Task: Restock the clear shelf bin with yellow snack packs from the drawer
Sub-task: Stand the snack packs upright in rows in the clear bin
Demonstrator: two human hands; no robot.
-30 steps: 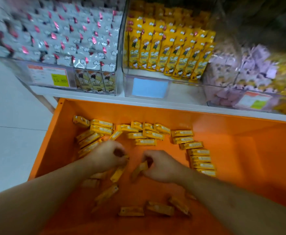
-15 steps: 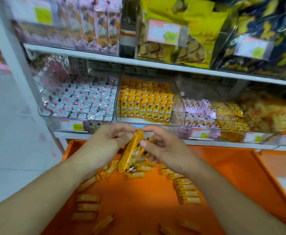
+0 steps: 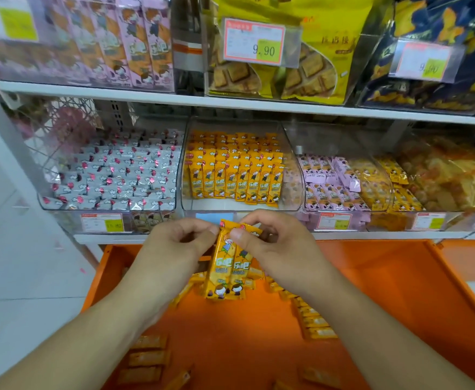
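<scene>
Item in hand: two yellow snack packs (image 3: pixel 228 270), held upright and side by side above the orange drawer (image 3: pixel 385 280), just below the front lip of the clear shelf bin (image 3: pixel 240 168). Left hand (image 3: pixel 178 243): fingers curled, pinching the top edge of the left-side pack. Right hand (image 3: pixel 275 243): thumb and fingers pinching the top of the right-side pack. Step in hand, as judged: squaring the pair before lifting it into the bin; it is best done with printed faces forward and tops level, then set upright in the bare strip at the bin's front, against the standing rows (matching their orientation keeps the row tidy). Containers, left to right: a clear bin of grey-and-pink wrapped sweets (image 3: pixel 112 178); the target bin, its back filled with upright yellow packs and its front floor bare; a clear bin of lilac packs (image 3: pixel 329 181) with yellowish packets beside them. Below: the drawer holds further yellow packs lying flat, scattered and in loose rows.
</scene>
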